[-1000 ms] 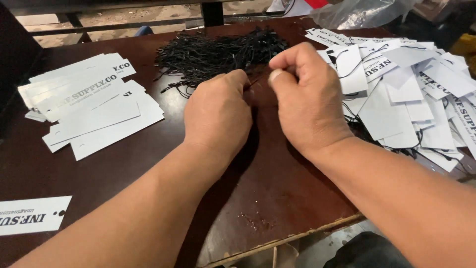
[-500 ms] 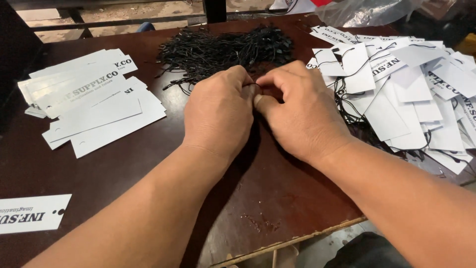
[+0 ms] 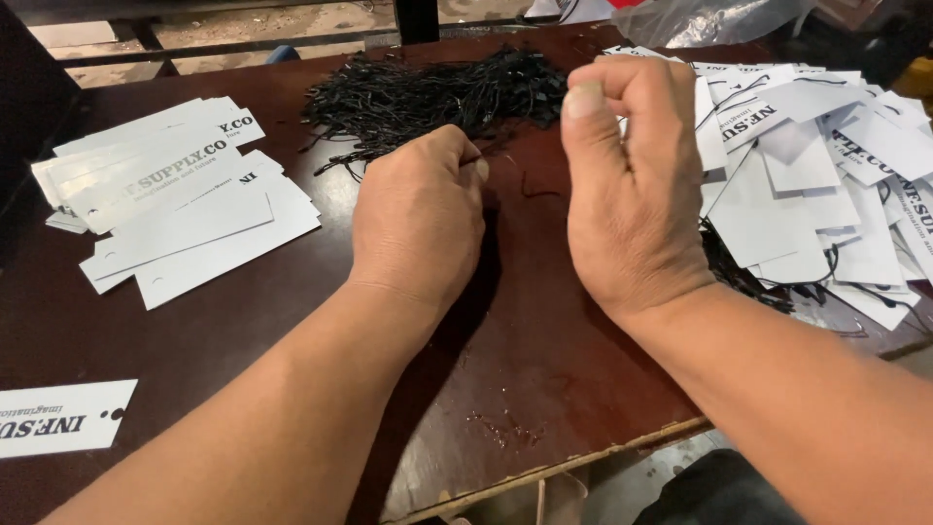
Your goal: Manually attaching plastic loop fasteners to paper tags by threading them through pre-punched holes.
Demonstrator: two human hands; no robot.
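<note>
My left hand [image 3: 418, 214] rests on the dark brown table [image 3: 544, 389] with its fingers curled, pinching a thin black string [image 3: 533, 185] that trails to the right of its fingertips. Just beyond it lies a heap of black strings [image 3: 428, 92]. My right hand [image 3: 632, 185] is lifted a little above the table, thumb pressed against forefinger. Whatever it pinches is hidden behind the fingers. Behind and right of it is a spread of white tags with black strings [image 3: 807, 165].
A stack of plain white tags [image 3: 175, 214] lies at the left, and a single white tag [image 3: 58, 418] sits at the near left edge. The table's chipped front edge [image 3: 544, 467] runs below my forearms. A plastic bag [image 3: 700, 19] lies at the back right.
My hands were pressed together at the table's middle half a second ago. My right hand has since lifted and pulled away to the right, while the left stays in place.
</note>
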